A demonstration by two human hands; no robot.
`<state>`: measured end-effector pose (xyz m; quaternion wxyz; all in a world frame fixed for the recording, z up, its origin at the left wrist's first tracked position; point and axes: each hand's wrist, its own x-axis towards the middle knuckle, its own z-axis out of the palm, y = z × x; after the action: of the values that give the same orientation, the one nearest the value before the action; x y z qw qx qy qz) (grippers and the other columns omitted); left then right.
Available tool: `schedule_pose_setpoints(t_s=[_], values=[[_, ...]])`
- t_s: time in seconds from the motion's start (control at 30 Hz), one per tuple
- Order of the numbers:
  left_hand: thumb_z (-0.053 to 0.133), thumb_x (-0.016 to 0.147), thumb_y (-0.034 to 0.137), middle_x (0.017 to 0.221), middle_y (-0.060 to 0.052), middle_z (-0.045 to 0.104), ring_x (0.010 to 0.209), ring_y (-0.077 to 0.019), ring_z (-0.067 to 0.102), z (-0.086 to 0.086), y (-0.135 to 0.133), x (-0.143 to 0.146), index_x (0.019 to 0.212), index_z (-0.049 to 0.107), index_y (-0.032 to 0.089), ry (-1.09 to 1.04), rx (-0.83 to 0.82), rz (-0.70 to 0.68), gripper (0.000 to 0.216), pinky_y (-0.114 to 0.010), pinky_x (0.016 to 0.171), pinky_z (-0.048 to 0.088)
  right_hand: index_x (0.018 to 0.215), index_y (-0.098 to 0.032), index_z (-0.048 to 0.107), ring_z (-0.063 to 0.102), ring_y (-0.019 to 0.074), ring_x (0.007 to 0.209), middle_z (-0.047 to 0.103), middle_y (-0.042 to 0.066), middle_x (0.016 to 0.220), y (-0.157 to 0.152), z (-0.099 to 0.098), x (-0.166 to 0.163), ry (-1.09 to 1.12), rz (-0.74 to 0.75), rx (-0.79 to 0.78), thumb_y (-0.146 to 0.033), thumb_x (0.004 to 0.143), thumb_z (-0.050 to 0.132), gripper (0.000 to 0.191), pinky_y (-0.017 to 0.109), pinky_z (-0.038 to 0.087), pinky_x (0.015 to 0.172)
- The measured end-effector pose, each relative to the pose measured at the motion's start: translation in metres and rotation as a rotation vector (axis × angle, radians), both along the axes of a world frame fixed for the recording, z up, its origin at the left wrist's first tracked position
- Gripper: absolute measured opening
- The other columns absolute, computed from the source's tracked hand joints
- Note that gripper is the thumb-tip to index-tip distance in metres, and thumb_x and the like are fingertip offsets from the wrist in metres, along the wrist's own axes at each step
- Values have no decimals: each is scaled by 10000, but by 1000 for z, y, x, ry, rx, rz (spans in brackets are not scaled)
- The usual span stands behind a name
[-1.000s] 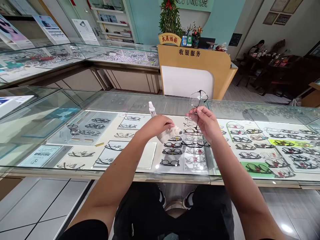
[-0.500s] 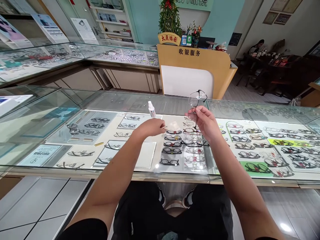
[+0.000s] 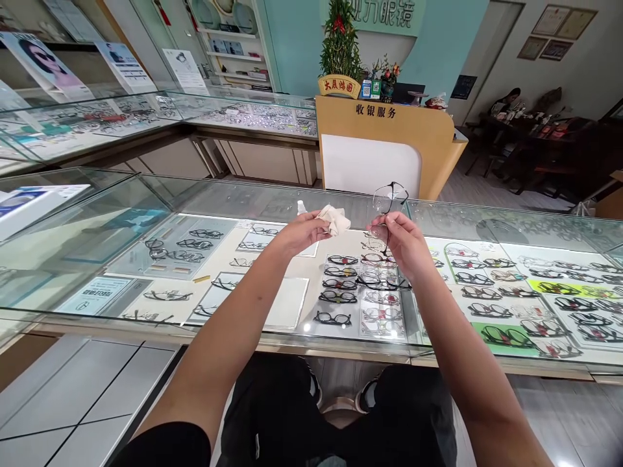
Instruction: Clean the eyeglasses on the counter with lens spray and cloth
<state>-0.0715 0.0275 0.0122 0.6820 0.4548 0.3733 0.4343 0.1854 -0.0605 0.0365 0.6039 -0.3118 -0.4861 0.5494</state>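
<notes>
Two hands are up over the glass surface (image 3: 121, 259), and each has its own thing. Your right hand (image 3: 402, 243) has its fingers (image 3: 384, 228) pinched shut on the glasses (image 3: 386, 214), which stand on end above the surface, one lens high and the other down at your fingertips. Your left hand (image 3: 296, 232) has its fingers closed on the crumpled cloth (image 3: 335, 219), held just left of the glasses and not touching them.

To wipe well, I would keep the right-hand grip on the rim or bridge rather than on the lens face, so you leave no new marks. Smooth out a flat patch of cloth before it meets the lens; a bunched wad cleans unevenly. Support the lens from behind with a cloth-covered finger and press lightly, since the thin frame looks easy to bend.

A small bottle (image 3: 301, 207) stands on the surface left of the glasses, partly hidden behind your left hand; mind your wrist near it.
</notes>
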Motion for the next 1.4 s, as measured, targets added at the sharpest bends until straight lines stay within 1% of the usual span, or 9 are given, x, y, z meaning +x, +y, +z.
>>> schedule_pose_setpoints(t_s=[0.17,0.3,0.43,0.63,0.83,1.0,1.13,1.23,1.4], values=[[908,740,125,978,-77,803,865,-149,738,-1,0,3,1015,778,157,-97,3,33,306,-305,868,602,858,-288,735,772,212,1012,785,1,1006,-1,0,-1,13,7,-9,-545,834,906,310,378,592,1038],[918,838,270,954,-57,804,822,-139,732,-3,1,4,977,749,175,-186,-17,71,239,-294,833,601,847,-286,753,772,208,1010,786,-5,994,-1,0,-1,28,23,-15,-532,830,917,296,358,588,1013],[884,894,345,1022,-76,826,928,-188,781,0,-3,6,1012,746,179,-272,-48,29,246,-331,895,616,844,-286,760,765,207,1018,789,-2,999,-2,0,-1,17,29,-21,-538,827,919,298,348,581,1004],[847,848,136,972,-85,821,927,-181,780,5,-14,12,974,753,142,-340,-9,-95,157,-353,1024,598,846,-291,751,756,221,1009,787,5,1000,-2,0,-1,-14,36,-25,-554,826,912,309,373,579,1003],[804,912,345,1096,-111,826,976,-228,778,4,-14,13,1113,773,151,-346,-51,-63,281,-379,937,619,845,-288,753,754,208,994,782,3,998,-3,1,-1,-14,41,-20,-542,834,909,299,365,571,1002],[901,670,85,1072,-83,833,924,-203,765,-3,-10,13,1201,777,158,-259,72,-83,550,-312,845,556,835,-285,741,749,220,1001,785,13,1001,-4,2,-2,-38,24,-28,-565,816,915,330,390,573,1017],[843,633,55,1126,-75,835,972,-226,775,0,-11,13,1343,741,195,-280,87,-96,731,-309,832,546,831,-280,757,755,200,976,784,7,989,-4,3,-2,-18,36,-29,-542,820,919,308,356,571,989],[829,753,173,1182,-74,828,1040,-245,784,3,-12,12,1317,750,215,-319,19,-45,571,-354,899,582,835,-281,761,759,199,990,783,3,990,-4,2,-2,-19,42,-30,-535,828,915,298,349,569,988],[839,890,410,1156,-106,834,1088,-294,792,1,-11,14,1080,768,193,-318,-77,-11,296,-424,956,611,843,-282,748,759,199,990,778,2,991,-4,2,-2,-34,42,-23,-540,839,905,302,357,569,1002]])
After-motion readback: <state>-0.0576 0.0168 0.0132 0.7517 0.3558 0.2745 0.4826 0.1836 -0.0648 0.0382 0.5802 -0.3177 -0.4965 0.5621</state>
